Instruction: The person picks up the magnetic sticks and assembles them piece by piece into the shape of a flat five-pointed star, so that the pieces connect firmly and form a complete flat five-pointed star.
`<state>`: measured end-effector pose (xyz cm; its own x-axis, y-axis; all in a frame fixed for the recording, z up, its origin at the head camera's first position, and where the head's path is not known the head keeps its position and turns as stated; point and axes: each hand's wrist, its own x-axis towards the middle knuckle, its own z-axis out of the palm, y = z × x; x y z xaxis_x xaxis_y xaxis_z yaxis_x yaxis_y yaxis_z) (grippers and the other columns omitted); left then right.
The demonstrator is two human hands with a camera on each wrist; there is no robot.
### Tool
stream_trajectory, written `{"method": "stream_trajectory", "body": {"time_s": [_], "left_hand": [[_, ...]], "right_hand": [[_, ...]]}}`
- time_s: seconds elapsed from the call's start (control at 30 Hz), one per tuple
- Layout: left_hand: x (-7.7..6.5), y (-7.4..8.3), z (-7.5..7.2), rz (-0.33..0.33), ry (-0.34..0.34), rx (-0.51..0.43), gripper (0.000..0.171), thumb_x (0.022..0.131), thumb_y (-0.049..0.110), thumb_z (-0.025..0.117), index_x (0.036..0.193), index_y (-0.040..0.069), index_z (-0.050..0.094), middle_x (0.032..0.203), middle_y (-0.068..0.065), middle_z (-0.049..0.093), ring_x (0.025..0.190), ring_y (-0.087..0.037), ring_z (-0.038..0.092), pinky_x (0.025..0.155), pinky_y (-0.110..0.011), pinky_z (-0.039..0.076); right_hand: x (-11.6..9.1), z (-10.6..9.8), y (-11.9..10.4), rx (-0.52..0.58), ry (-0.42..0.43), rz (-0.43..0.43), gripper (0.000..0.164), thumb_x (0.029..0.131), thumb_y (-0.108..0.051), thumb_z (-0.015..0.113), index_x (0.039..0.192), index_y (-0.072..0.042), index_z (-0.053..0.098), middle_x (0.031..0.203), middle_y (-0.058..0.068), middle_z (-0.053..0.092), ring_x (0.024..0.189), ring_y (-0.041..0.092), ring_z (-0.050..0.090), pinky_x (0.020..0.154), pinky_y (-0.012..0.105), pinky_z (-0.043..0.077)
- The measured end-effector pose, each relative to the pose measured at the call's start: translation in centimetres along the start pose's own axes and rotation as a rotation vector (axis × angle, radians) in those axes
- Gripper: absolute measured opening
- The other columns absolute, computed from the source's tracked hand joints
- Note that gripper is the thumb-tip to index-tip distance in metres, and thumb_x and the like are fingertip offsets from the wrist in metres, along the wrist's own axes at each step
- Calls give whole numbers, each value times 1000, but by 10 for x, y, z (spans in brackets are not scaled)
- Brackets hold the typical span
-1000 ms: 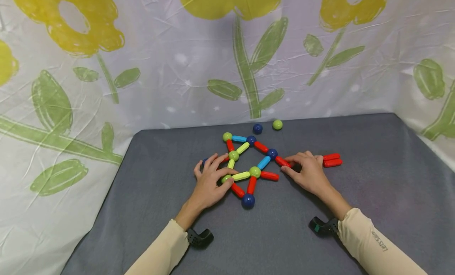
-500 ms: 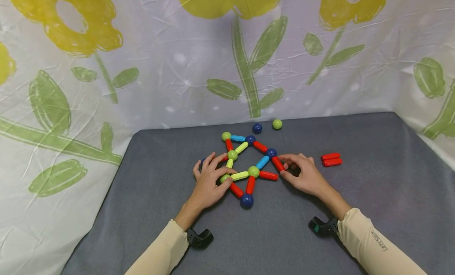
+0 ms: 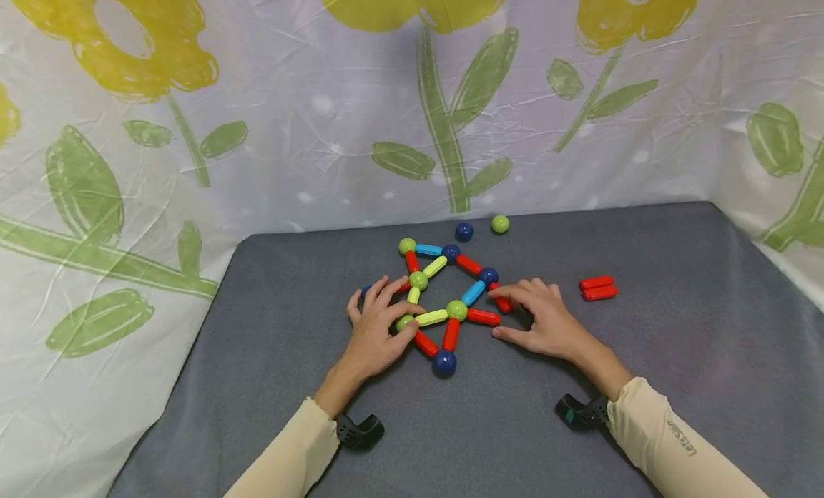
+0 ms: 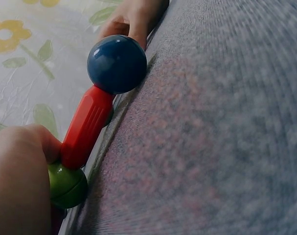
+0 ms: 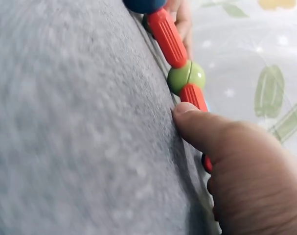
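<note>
A flat frame of magnetic rods and balls lies on the grey table. My left hand (image 3: 375, 335) spreads over its left side, thumb and index finger pinching a green ball (image 3: 405, 323). From that ball a red rod (image 4: 88, 127) leads to a blue ball (image 4: 117, 64). At the frame's right, my right hand (image 3: 537, 318) holds thumb and index finger apart. Its index finger touches a red rod (image 3: 501, 299) hanging off a blue ball (image 3: 488, 276). The thumb tip is close by the free end of another red rod (image 3: 483, 316), which joins a green ball (image 3: 456, 310).
Two loose red rods (image 3: 598, 288) lie side by side to the right of my right hand. Behind the frame sit a loose blue ball (image 3: 463, 231) and a loose green ball (image 3: 500, 224). A flower-printed curtain (image 3: 283, 126) hangs behind the table's back edge.
My right hand has swung its red rod toward the neighbouring rod, then spread thumb and index finger, releasing its pinch. The left hand stays on the green ball.
</note>
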<state>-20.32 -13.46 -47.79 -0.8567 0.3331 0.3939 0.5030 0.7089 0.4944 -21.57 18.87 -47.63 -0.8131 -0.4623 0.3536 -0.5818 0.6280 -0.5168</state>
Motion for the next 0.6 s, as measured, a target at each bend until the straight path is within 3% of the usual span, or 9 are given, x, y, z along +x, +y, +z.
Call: {"method": "stream_trajectory", "body": {"time_s": [0.4, 0.6], "left_hand": [[0, -1, 0, 6, -1, -1, 20, 94, 28, 59, 103, 29, 77, 157, -6, 48, 150, -41, 30, 111, -75, 1], [0, -2, 1, -1, 48, -4, 21, 90, 23, 59, 98, 27, 78, 154, -8, 52, 149, -43, 30, 110, -76, 1]], "right_hand": [[1, 4, -1, -34, 32, -7, 50, 84, -35, 84, 130, -24, 68, 89, -8, 58, 84, 10, 41, 76, 34, 20], [1, 4, 0, 44, 51, 24, 55, 85, -32, 83, 136, -20, 64, 85, -5, 55, 81, 13, 43, 76, 35, 21]]}}
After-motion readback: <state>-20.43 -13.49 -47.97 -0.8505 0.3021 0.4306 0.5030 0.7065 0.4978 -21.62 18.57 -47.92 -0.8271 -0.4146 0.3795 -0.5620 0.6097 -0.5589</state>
